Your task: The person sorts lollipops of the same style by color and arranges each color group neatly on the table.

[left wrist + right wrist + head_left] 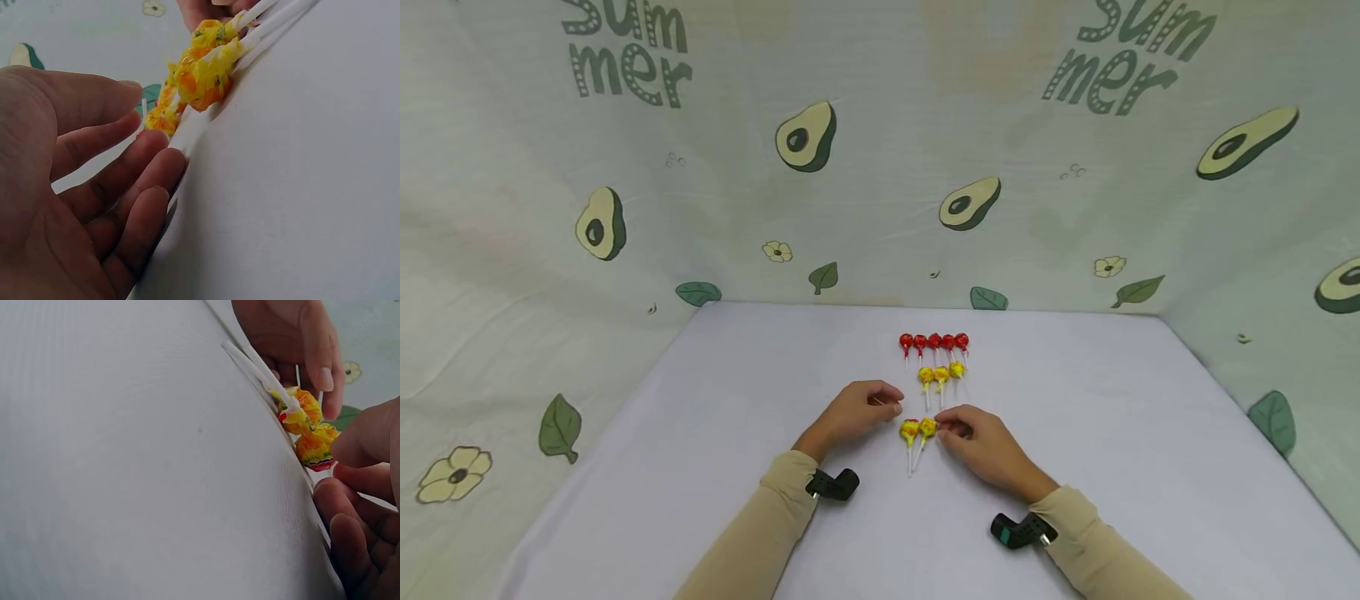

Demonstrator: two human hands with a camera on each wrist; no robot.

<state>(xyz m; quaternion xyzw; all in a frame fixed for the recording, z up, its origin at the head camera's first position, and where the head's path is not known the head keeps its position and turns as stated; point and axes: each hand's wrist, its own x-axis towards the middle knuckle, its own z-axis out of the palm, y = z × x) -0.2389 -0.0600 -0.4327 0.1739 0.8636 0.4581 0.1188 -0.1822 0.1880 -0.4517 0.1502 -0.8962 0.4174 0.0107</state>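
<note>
Two yellow lollipops lie between the hands, sticks pointing toward the person: the left one point(909, 430) and the right one point(928, 428), their sticks nearly meeting. My right hand point(981, 446) pinches the right lollipop's wrapped head at its side with thumb and forefinger, as the right wrist view shows point(314, 447). My left hand point(859, 408) rests on the table just up and left of the pair, fingers loosely bent. In the left wrist view nothing sits between its thumb point(100, 97) and fingers. Its fingertips are apart from the nearer yellow lollipop point(203, 81).
Beyond the hands lies a row of three yellow lollipops point(942, 375). Farther back, several red lollipops point(935, 341) form another row, sticks toward the person. A white cloth covers the table point(737, 367). Behind it hangs a curtain point(880, 242) printed with avocados and leaves.
</note>
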